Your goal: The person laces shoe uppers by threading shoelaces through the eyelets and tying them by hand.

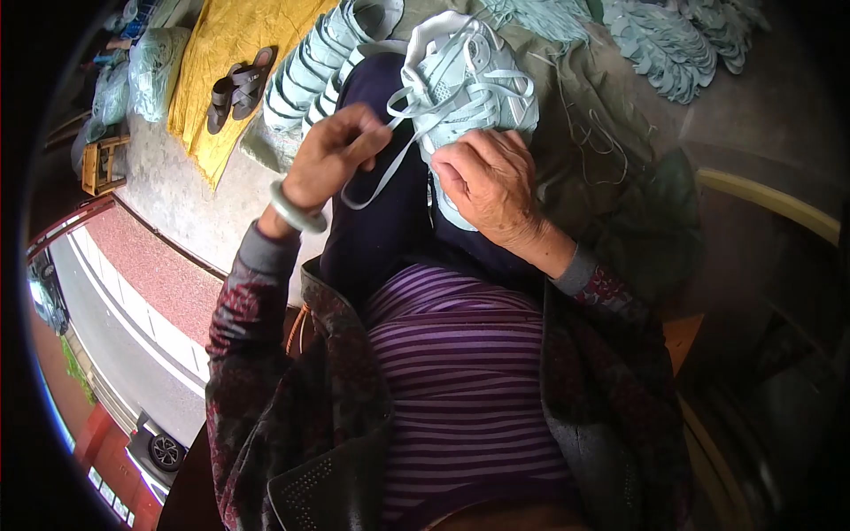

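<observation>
A pale mint shoe upper [443,84] lies across my knees, its flat laces [491,88] threaded and looping loosely over the front. My left hand [332,150], with a pale bangle [297,211] at the wrist, pinches a lace to the left of the upper. One lace end hangs in a curve below those fingers. My right hand [491,181] is closed against the near end of the upper, fingers curled; its fingertips are partly hidden.
Stacked shoe uppers [305,75] stand beyond my left knee. More mint pieces [664,53] lie in heaps at the far right. Dark sandals [239,88] sit on a yellow cloth [199,97]. A small wooden stool [102,165] and plastic bags [155,75] are at the left.
</observation>
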Demonstrator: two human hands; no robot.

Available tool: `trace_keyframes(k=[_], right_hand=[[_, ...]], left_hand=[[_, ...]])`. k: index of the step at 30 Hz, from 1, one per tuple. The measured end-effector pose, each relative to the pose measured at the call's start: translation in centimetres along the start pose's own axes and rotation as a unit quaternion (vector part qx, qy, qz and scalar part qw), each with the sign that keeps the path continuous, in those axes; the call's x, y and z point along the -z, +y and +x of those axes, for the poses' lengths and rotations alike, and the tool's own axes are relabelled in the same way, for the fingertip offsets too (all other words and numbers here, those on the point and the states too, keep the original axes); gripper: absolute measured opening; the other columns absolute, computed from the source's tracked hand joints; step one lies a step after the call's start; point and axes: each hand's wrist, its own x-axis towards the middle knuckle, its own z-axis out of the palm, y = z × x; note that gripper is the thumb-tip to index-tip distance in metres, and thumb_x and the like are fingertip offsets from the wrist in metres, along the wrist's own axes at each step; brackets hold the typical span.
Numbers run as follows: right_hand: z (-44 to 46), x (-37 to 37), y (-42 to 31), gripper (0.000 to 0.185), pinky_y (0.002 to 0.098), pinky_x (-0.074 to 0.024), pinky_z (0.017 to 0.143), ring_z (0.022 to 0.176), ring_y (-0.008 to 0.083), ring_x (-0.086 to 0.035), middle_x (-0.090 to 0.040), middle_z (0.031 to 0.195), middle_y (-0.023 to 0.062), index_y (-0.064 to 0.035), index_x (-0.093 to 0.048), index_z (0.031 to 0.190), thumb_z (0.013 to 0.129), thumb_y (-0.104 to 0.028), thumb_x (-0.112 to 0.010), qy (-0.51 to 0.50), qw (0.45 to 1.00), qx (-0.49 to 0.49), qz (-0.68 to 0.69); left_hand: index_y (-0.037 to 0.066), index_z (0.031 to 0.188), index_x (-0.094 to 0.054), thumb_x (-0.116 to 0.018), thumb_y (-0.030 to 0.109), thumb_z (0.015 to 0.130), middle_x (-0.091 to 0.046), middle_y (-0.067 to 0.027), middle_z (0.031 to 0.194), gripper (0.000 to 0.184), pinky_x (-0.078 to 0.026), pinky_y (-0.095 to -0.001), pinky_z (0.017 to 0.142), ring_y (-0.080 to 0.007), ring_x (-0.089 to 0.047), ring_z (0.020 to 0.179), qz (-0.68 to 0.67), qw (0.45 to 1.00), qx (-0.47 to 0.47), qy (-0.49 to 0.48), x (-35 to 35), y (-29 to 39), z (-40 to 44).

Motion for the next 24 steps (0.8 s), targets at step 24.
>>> trace_keyframes(k=[24], right_hand=[[2.7, 4.3, 1.9, 0.006, 0.0254, -0.0473, 0.062, 0.069, 0.0114, -0.059, -0.061, 0.086, 0.0036, -0.0033, -0.066, 0.093, 0.088, -0.004, -0.070, -0.003, 0.972, -0.174, 0.157]], left_hand=[[0.004, 0.108, -0.066, -0.074, 0.007, 0.084, -0.063, -0.0076, 0.099, 0.025, -0.044, -0.0272, 0.059, -0.0137, -0.050, 0.062, 0.323, 0.917, -0.123, 0.199, 2.2, -1.1, -4.8]])
